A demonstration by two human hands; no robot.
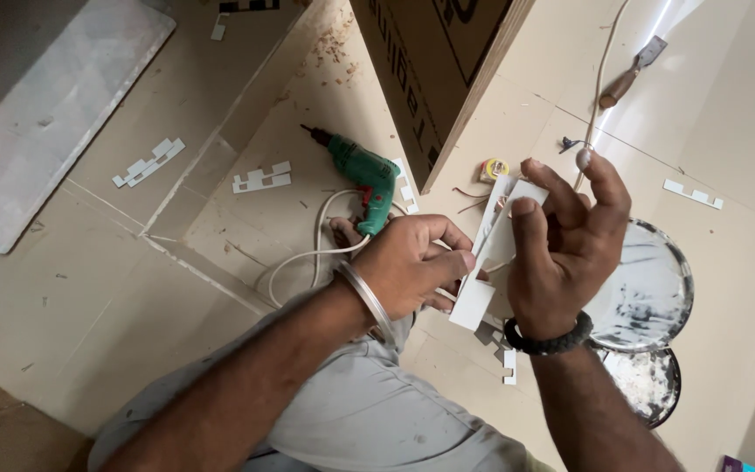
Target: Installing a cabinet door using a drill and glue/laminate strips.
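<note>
White laminate strips (491,245), a small stack of flat, thin, pale pieces with squared ends, sit between both hands just above the person's lap, in front of the grey-clad knee (369,411). The stack's long axis runs on a slant, from its lower end near the left hand's fingertips up and to the right toward the raised fingers of the right hand. The right hand (565,253) is the main holder: thumb pressed on the near face, fingers curled round the back, so it is closed on the upper part of the strips. The left hand (408,262) comes in from the left side, fingers bent and pinching the lower end (how firmly it grips, I cannot tell). Both hands touch the stack, with the right holding more of it.

On the floor beyond lies a green power drill (364,179) with its white cord (308,253) looping toward the left wrist. Similar white offcuts (148,163) lie scattered well apart, and a round metal plate (648,288) rests just behind the right hand.
</note>
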